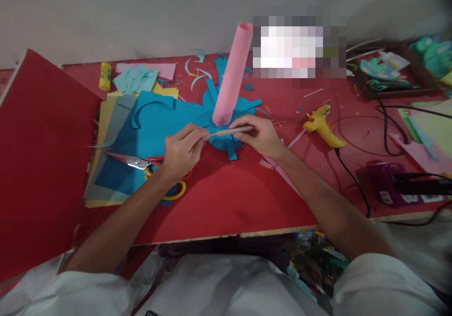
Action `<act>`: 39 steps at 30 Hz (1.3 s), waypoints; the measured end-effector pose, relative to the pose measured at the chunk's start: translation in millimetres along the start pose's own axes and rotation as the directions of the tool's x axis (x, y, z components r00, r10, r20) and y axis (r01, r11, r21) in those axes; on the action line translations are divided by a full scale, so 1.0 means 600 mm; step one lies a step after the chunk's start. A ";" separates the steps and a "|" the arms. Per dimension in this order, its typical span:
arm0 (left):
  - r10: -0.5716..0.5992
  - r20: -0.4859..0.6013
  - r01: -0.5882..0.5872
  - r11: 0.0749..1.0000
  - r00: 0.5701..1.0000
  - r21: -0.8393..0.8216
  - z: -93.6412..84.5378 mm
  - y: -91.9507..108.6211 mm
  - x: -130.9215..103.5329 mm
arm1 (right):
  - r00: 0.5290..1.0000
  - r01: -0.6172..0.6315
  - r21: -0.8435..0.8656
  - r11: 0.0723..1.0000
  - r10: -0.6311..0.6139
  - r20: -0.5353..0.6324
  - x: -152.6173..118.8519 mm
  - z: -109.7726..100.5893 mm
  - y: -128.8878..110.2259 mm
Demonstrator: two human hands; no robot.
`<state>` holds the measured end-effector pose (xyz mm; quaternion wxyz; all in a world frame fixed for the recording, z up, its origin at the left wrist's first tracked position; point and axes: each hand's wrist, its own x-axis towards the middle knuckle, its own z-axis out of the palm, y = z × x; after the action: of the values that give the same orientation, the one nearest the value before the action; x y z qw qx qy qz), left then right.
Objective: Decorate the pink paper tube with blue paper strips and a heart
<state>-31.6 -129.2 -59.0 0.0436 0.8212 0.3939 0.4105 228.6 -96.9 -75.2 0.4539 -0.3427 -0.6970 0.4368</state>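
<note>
A thin grey-brown stick (231, 131), narrower towards its left end, lies level between my hands; its exact kind is unclear. The fingertips of my left hand (185, 150) are pinched together at the narrow end. My right hand (260, 134) grips the thicker end between thumb and fingers. Just beyond them a pink paper tube (233, 73) stands slightly tilted on a round blue paper shape (243, 106) with strips sticking out. Scissors (139, 162) with red and yellow handles lie partly hidden under my left hand and wrist.
Blue paper (162, 113) and yellow sheets lie left, with a glue stick (105, 76) behind. A yellow glue gun (325, 125) with a black cord is at right, near a purple box (384, 182) and a dark tray (420, 83). A red board (38, 165) rises at far left.
</note>
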 end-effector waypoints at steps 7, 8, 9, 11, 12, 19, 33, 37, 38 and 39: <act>-0.008 0.032 0.008 1.000 0.999 0.015 -0.002 0.000 0.000 | 0.983 -0.166 0.094 0.982 0.158 0.091 -0.006 0.004 -0.005; -0.003 0.028 0.003 1.000 1.000 0.013 -0.001 0.000 0.000 | 0.984 -0.165 0.103 0.981 0.157 0.080 -0.006 0.004 -0.003; 0.006 0.023 -0.006 1.000 1.000 0.009 -0.001 0.001 0.000 | 0.987 -0.156 0.107 0.982 0.150 0.065 -0.006 0.004 -0.001; 0.023 0.014 -0.023 1.000 1.000 0.003 -0.001 0.001 0.001 | 0.992 -0.122 0.105 0.987 0.119 0.032 -0.003 0.004 0.004; 0.026 0.009 -0.026 1.000 1.000 0.002 -0.001 0.001 0.001 | 0.995 -0.101 0.099 0.990 0.101 0.014 -0.002 0.003 0.006; 0.002 0.019 -0.003 1.000 1.000 0.014 -0.001 -0.001 0.001 | 0.998 -0.059 0.038 0.998 0.059 0.000 0.000 0.001 0.006; 0.019 -0.007 -0.019 1.000 1.000 0.004 0.001 -0.002 0.001 | 0.999 -0.033 0.030 0.999 0.034 -0.031 0.003 -0.001 0.009; 0.007 0.009 -0.007 1.000 1.000 0.011 0.001 -0.002 0.000 | 0.999 -0.013 0.021 1.000 0.013 -0.032 0.000 0.001 0.002; 0.010 0.014 -0.010 1.000 1.000 0.007 0.001 -0.002 0.000 | 1.000 -0.026 0.042 0.999 0.026 0.000 0.000 0.002 0.000; 0.013 0.019 -0.013 1.000 1.000 0.002 0.000 -0.003 0.000 | 0.998 -0.045 0.064 0.997 0.042 0.039 -0.001 0.002 -0.002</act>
<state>-32.5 -128.2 -59.8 0.0438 0.8277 0.3886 0.4024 227.3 -98.2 -74.7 0.4420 -0.3346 -0.6831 0.4755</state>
